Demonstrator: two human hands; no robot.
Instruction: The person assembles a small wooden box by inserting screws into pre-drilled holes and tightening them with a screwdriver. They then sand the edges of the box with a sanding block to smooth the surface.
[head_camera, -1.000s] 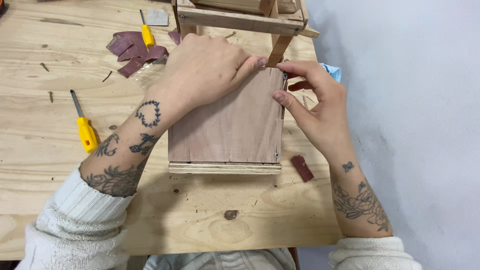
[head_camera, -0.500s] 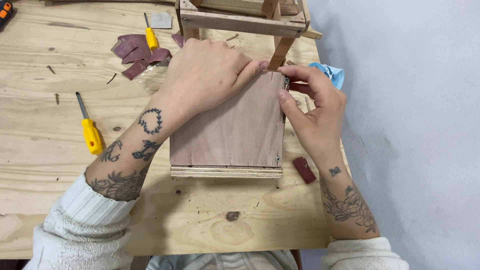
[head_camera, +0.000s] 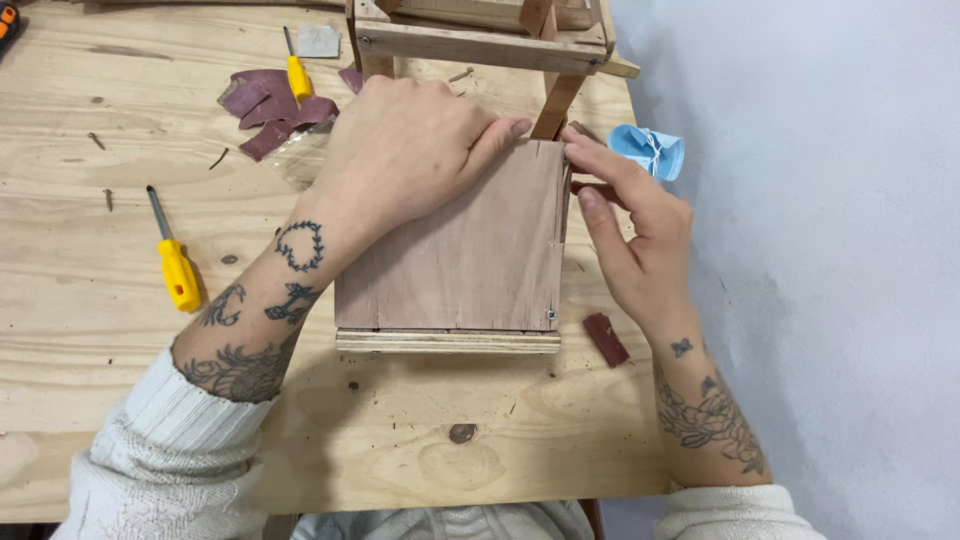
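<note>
A small wooden box with a reddish-brown plywood panel (head_camera: 470, 260) on top lies on the workbench (head_camera: 90, 400), over a pale plywood base (head_camera: 450, 341). My left hand (head_camera: 410, 150) lies flat on the panel's upper left part and presses it down, fingertips reaching the top right corner. My right hand (head_camera: 640, 240) is beside the box's right edge, index fingertip touching that same corner and thumb along the side. Its fingers are extended and I see nothing held in them.
A wooden frame of slats (head_camera: 470, 45) stands just behind the box. A yellow-handled screwdriver (head_camera: 178, 270) lies at left, and another (head_camera: 298, 72) beside dark red sandpaper scraps (head_camera: 265, 100). A crumpled blue mask (head_camera: 650, 150) and a small red scrap (head_camera: 606, 338) lie near the bench's right edge.
My right hand has slid down the box's right edge and its fingers have straightened from a pinch at the top right corner. My left hand stays pressed on the panel.
</note>
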